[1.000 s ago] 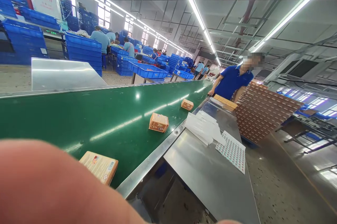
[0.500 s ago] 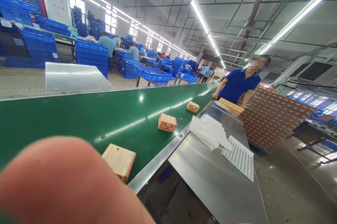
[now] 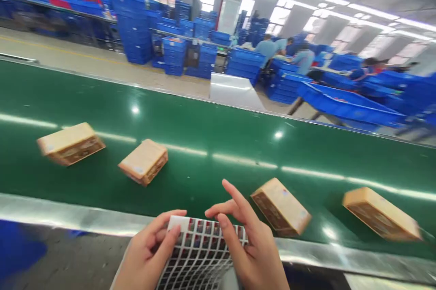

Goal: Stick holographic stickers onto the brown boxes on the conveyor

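A white sheet of stickers [image 3: 200, 253] with rows of small dark and red labels bends in front of me at the belt's near edge. My left hand [image 3: 150, 249] grips its left top corner, thumb on the front. My right hand [image 3: 254, 247] is at the sheet's right edge, its lower fingers curled against it. The thumb crosses the sheet's front, while the index finger sticks up. Beyond the hands, brown and cream boxes lie on the green conveyor belt [image 3: 190, 117]: one box [image 3: 145, 160] left of centre, another box [image 3: 282, 206] close to my right hand.
Farther along the belt are a box [image 3: 73, 142] at left and a box [image 3: 381, 212] at right. A metal rail [image 3: 68, 212] runs along the near side. Across the belt stand stacked blue crates [image 3: 131, 26] and a metal sheet chute [image 3: 235, 90]. People in light blue work behind.
The view has swung left to face the belt squarely. A blurred fingertip filled the lower left before; now both hands show, with the sticker sheet between them.
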Tool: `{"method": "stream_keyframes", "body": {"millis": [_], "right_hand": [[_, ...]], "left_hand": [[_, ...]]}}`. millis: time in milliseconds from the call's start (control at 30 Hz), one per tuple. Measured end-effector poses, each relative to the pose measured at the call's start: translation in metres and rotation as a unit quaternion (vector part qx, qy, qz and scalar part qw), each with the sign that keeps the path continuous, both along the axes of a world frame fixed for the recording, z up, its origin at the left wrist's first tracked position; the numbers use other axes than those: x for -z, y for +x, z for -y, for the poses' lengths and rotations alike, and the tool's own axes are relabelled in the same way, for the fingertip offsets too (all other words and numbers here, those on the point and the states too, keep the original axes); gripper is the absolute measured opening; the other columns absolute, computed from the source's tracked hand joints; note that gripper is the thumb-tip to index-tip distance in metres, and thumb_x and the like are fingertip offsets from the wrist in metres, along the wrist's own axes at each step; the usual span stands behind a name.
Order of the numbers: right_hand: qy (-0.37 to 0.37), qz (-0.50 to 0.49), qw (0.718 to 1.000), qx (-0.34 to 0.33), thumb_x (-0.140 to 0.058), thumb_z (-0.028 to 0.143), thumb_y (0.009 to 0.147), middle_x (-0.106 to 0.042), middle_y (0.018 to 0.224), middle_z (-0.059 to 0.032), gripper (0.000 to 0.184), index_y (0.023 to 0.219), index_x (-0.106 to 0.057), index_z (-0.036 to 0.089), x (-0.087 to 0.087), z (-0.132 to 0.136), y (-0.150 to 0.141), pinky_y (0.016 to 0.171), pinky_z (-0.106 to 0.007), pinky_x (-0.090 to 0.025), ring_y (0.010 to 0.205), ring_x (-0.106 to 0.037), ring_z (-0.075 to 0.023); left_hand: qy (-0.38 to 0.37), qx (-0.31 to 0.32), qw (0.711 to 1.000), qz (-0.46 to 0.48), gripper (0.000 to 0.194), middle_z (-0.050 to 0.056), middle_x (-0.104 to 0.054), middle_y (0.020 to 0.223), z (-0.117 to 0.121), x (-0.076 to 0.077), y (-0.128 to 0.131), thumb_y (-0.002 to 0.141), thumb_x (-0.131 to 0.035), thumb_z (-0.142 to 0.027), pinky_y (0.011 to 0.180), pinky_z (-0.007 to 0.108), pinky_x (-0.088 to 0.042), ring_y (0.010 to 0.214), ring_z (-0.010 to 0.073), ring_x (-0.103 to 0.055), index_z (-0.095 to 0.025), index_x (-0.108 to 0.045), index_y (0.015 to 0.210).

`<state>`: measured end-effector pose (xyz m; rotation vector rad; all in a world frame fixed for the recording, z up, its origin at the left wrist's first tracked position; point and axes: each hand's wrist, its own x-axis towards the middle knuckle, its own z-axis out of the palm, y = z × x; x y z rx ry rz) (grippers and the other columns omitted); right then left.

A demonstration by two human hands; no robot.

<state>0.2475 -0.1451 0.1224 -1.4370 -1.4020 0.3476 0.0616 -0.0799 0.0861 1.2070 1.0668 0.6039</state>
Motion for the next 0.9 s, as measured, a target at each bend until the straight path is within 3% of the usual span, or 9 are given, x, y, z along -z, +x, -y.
{"method": "stream_keyframes", "body": {"millis": [100, 200, 333, 467, 700, 900], "right_hand": [[-0.019, 0.141, 0.985, -0.098, -0.053, 0.015, 0.103, -0.072, 0.117, -0.0063, 0.046, 0.147, -0.045, 0.027, 0.024, -0.003, 0.011, 0.091, -0.035, -0.058, 0.105, -0.068, -0.0218], [-0.008, 0.185, 0.973, -0.138, -0.057, 0.015, 0.102, -0.072, 0.108, -0.0053, 0.035, 0.135, -0.053, 0.025, 0.030, -0.006, 0.015, 0.084, -0.031, -0.059, 0.096, -0.069, -0.0205], [0.006, 0.201, 0.969, -0.143, -0.056, 0.011, 0.101, -0.071, 0.097, -0.0041, 0.030, 0.129, -0.055, 0.023, 0.027, -0.011, 0.012, 0.079, -0.031, -0.058, 0.084, -0.068, -0.0191], [0.023, 0.250, 0.957, -0.144, -0.056, 0.009, 0.100, -0.074, 0.094, -0.0032, 0.026, 0.122, -0.056, 0.022, 0.025, -0.014, 0.011, 0.087, -0.039, -0.055, 0.079, -0.070, -0.0194], [0.028, 0.308, 0.938, -0.160, -0.053, 0.008, 0.100, -0.076, 0.099, -0.0018, 0.018, 0.109, -0.059, 0.023, 0.025, -0.019, 0.014, 0.095, -0.040, -0.050, 0.087, -0.073, -0.0187], [0.079, 0.344, 0.923, -0.155, -0.056, 0.005, 0.096, -0.077, 0.102, -0.0043, 0.021, 0.109, -0.061, 0.021, 0.031, -0.019, 0.014, 0.095, -0.041, -0.050, 0.091, -0.074, -0.0215]], "left_hand": [[-0.028, 0.016, 0.999, 0.028, 0.061, 0.000, -0.069, 0.068, -0.003, -0.006, 0.002, 0.078, -0.069, -0.079, 0.064, 0.019, -0.049, 0.067, 0.0166, -0.063, -0.019, -0.072, 0.088], [-0.029, -0.004, 0.999, 0.043, 0.059, -0.002, -0.060, 0.063, -0.001, -0.007, 0.006, 0.079, -0.070, -0.076, 0.054, 0.017, -0.039, 0.058, 0.0116, -0.050, -0.017, -0.070, 0.079], [-0.023, -0.011, 0.999, 0.048, 0.044, -0.002, -0.061, 0.065, 0.003, -0.009, 0.009, 0.080, -0.076, -0.062, 0.059, 0.018, -0.042, 0.061, 0.0126, -0.051, -0.018, -0.073, 0.082], [-0.001, 0.021, 1.000, 0.023, 0.038, 0.000, -0.067, 0.069, 0.003, -0.010, 0.009, 0.089, -0.066, -0.056, 0.061, 0.021, -0.044, 0.064, 0.0151, -0.056, -0.019, -0.075, 0.083], [0.096, 0.029, 0.995, -0.010, 0.033, -0.001, -0.073, 0.078, 0.006, -0.005, 0.007, 0.095, -0.058, -0.049, 0.068, 0.020, -0.045, 0.073, 0.0169, -0.062, -0.023, -0.077, 0.084], [0.063, 0.006, 0.998, -0.008, 0.039, 0.000, -0.067, 0.071, 0.007, 0.000, 0.010, 0.094, -0.058, -0.054, 0.062, 0.022, -0.042, 0.068, 0.0171, -0.057, -0.021, -0.074, 0.081]]}}
